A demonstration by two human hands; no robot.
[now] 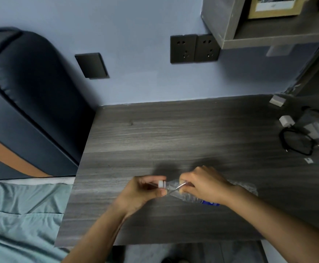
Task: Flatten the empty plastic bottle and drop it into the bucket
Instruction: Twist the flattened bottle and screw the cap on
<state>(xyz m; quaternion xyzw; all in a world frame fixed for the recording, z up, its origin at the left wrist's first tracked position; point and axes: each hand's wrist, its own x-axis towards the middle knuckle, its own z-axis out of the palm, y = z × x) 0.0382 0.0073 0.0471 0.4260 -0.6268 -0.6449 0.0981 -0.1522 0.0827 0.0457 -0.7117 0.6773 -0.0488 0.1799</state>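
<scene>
Head view shows one clear, crumpled plastic bottle (185,192) lying on its side on the grey wood-grain desk (155,133), its blue label unreadable. Left hand (145,190) pinches the white ribbed cap (161,184); right hand (204,184) grips the neck end. Two dark wall sockets (194,48) sit above.

On the bench (155,130), the left hand (143,190) pinches the bottle (185,194) at its white cap (162,184); the right hand (204,183) presses its crumpled body.
</scene>
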